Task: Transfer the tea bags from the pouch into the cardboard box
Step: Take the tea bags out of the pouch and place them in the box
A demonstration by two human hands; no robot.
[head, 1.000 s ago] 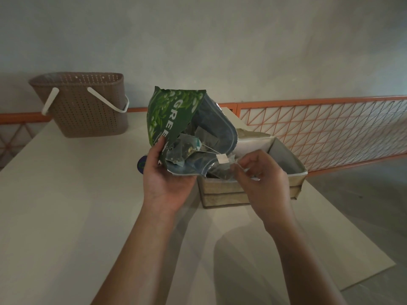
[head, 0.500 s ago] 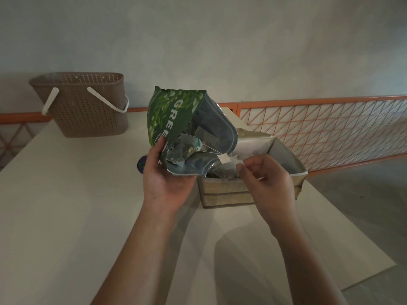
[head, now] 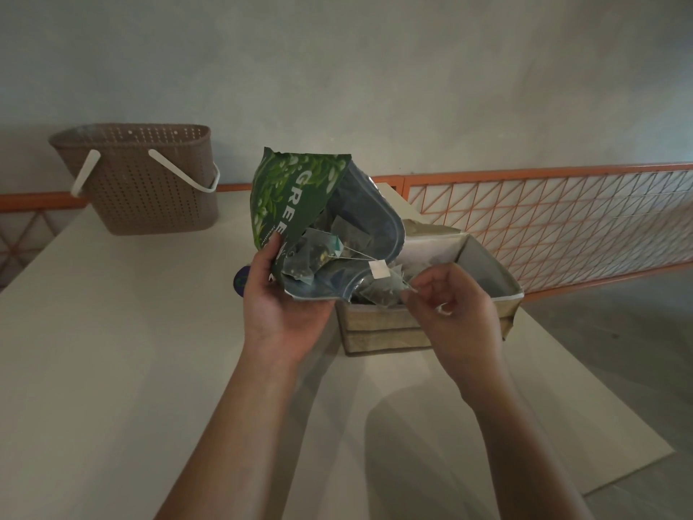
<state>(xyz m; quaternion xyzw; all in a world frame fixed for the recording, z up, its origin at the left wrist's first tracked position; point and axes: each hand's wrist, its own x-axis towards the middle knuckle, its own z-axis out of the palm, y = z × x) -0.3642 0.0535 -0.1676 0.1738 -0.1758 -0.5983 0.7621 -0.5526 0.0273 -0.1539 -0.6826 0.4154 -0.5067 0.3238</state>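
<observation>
My left hand [head: 283, 305] grips the lower edge of a green tea pouch [head: 296, 197], held tilted with its silver-lined mouth open toward the right. Several pyramid tea bags [head: 313, 257] lie in the mouth, strings and a white paper tag [head: 378, 271] hanging out. The open cardboard box [head: 378, 328] stands on the table just right of the pouch, with tea bags [head: 378, 292] visible at its near left corner. My right hand [head: 453, 305] hovers over the box's front edge, fingertips pinched on a tea bag's thin string by the pouch lip.
A brown perforated plastic basket [head: 146, 182] with white handles stands at the table's far left. An orange wire-mesh railing [head: 543, 227] runs behind and to the right of the box. The white table [head: 112, 350] ends at its right edge close to the box.
My right hand has drawn back rightward and slightly down from the pouch mouth, over the box. The pouch and my left hand have stayed put.
</observation>
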